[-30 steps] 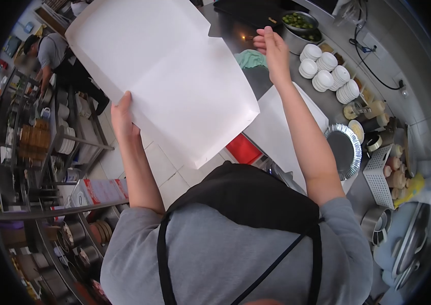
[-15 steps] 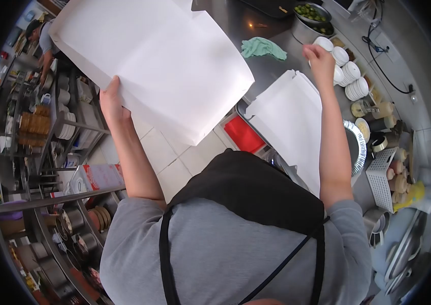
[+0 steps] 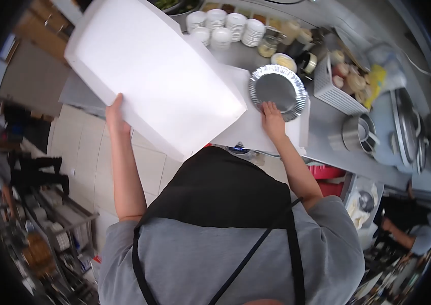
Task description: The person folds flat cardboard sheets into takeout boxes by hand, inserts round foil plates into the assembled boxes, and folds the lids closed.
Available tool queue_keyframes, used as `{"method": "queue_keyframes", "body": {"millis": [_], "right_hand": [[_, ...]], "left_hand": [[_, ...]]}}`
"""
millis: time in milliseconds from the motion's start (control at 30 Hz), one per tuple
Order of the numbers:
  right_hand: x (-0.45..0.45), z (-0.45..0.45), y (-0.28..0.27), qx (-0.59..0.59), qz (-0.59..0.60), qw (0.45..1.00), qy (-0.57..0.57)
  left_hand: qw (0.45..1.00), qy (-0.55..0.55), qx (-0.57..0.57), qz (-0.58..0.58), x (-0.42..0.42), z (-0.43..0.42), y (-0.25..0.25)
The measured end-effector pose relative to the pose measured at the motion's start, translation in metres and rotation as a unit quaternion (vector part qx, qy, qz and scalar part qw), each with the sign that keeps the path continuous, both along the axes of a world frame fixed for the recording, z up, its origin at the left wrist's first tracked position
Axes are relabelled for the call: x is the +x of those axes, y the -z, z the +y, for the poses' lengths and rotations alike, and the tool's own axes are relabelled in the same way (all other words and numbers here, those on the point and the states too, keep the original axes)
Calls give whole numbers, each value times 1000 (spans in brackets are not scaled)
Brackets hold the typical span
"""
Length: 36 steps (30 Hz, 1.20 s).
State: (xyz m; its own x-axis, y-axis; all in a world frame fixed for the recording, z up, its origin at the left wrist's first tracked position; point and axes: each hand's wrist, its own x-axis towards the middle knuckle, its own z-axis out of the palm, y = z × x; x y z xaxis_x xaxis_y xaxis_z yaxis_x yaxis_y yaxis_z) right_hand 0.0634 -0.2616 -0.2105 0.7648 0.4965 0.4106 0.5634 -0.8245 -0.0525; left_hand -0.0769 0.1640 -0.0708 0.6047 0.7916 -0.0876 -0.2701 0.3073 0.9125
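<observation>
My left hand [image 3: 117, 116] grips the near left edge of a large white cardboard box [image 3: 149, 71], which is unfolded, tilted and held up in front of me. Its thumb lies over the edge, and the other fingers are hidden beneath. My right hand [image 3: 273, 122] reaches over the counter, its fingers stretched out on the near rim of a round foil pan [image 3: 276, 89]. The thumb is out of sight. Around the pan shows another white cardboard piece [image 3: 243, 129], lying on the counter and partly covered by the raised box.
Stacks of small white dishes [image 3: 236, 26] stand along the back of the counter [image 3: 322, 129]. To the right are a white basket [image 3: 335, 91] of bottles and metal pots [image 3: 356, 133]. People stand at the far left and lower right.
My view has turned to the right. My right hand has come down from beside the white dishes to the foil pan. The large box stays in my left hand.
</observation>
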Motion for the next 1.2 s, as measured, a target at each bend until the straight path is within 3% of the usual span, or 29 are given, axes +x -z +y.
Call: {"method": "queue_keyframes", "body": {"millis": [67,133,167,200,267,367,467,567,600,667,700,733,767,833,900,933,1000,1067,1200], "right_hand": [[-3,-16,-3,26,28,999,-1],[-18,-19,-50,158,190,965,86],[-22,-20,-62,222,100,968,58],[-24,-17,-78,224,101,968,60],[-33,-4,-101,260,-10,960,-107],[-53,20,-69,175,38,953,-244],[-71,42,-56,116,82,940,-309],[-69,54,-79,-141,369,857,-331],[-63,56,-95,-141,368,857,-333],[-49,56,-114,-22,434,873,-221],[-29,60,-117,22,399,891,-214],[-5,66,-110,8,345,929,-136],[27,69,-88,100,245,953,-148],[70,86,-84,220,143,964,-28],[115,100,-53,203,132,966,85],[133,103,-44,204,135,966,84],[155,105,-31,289,404,868,8],[153,97,-42,276,387,879,-19],[139,72,-40,227,348,907,-65]], "left_hand": [[991,90,-16,95,33,-11,28],[983,130,4,128,58,-29,51],[976,154,9,151,69,-37,64],[969,176,14,175,79,-43,76],[963,207,12,174,95,-54,101],[950,236,1,204,112,-64,111],[949,225,10,222,116,-73,102],[933,224,76,270,122,-60,102],[933,223,77,271,124,-55,101],[910,241,97,323,128,-48,100],[910,239,97,323,132,-46,102],[904,245,130,326,135,-43,107],[897,250,163,328,137,-40,110],[903,244,173,309,136,-35,112],[908,238,184,293,133,-32,110],[911,227,198,281,130,-32,107],[913,215,211,274,124,-31,101],[947,225,154,171,116,-32,97],[937,237,200,159,107,-37,104]]}}
